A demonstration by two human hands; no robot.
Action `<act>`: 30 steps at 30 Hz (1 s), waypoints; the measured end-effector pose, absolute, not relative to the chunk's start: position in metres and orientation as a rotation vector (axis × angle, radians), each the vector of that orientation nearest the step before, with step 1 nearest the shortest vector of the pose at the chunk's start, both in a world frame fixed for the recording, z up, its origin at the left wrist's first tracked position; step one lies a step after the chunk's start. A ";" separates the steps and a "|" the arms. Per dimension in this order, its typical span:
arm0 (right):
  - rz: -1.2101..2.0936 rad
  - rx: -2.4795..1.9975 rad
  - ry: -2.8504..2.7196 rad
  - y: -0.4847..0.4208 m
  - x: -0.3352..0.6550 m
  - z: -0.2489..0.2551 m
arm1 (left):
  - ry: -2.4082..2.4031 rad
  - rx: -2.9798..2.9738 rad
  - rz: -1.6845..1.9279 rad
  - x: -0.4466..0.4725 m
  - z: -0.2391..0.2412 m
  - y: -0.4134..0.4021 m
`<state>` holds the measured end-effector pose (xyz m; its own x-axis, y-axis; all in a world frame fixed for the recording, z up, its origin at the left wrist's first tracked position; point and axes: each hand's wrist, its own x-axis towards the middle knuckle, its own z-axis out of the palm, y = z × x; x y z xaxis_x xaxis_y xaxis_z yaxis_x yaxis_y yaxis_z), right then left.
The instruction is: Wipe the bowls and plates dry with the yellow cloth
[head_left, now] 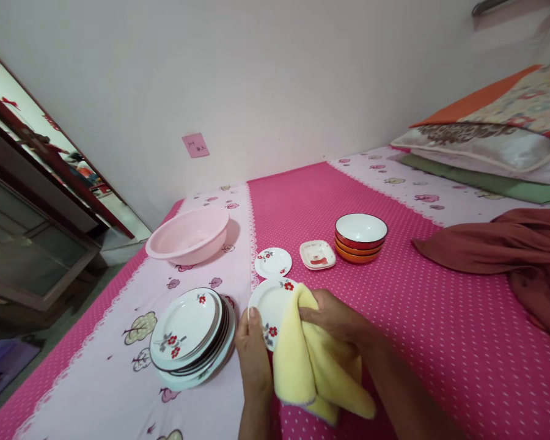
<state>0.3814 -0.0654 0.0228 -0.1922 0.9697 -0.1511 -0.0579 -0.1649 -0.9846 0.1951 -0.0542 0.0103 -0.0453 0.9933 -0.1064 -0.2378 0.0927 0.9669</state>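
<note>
A white round plate with red flowers and grey leaves [269, 300] is held over the bed, its left rim gripped by a person's left hand [255, 351], thumb on the upper face. The right hand [332, 315] has its grip closed on a soft yellow cloth [297, 360], which covers the plate's right side and hangs below it. Just beyond lies a smaller white round saucer with red flowers [274, 263]; beside it are cream square dishes with rounded corners [318, 253], the top one bearing a red-and-brown picture and a line of lettering too small to read. To their right stands a stack of orange and red bowls with white insides [361, 238]. At left, a stack of white dark-rimmed plates [186, 330] sits near a pale pink round basin [190, 238]. The bed [297, 189] wears a bright pink dotted sheet with white panels of printed trees. Rust-brown fabric [531, 263] and piled pillows [486, 146] lie at right. On the plain white wall [311, 85], a pink paper square [195, 145] carries dark handwriting, not clearly legible; a doorway [119, 205] opens at far left.
</note>
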 end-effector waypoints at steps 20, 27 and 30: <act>1.272 -1.284 -1.106 -0.057 0.386 0.022 | 1.060 1.106 1.253 0.193 -0.002 -0.047; 1.328 -1.232 -1.029 -0.057 0.381 0.022 | 1.039 1.032 1.251 0.196 0.003 -0.049; 1.374 -1.225 -1.020 -0.059 0.387 0.022 | 1.004 0.984 1.195 0.196 0.003 -0.049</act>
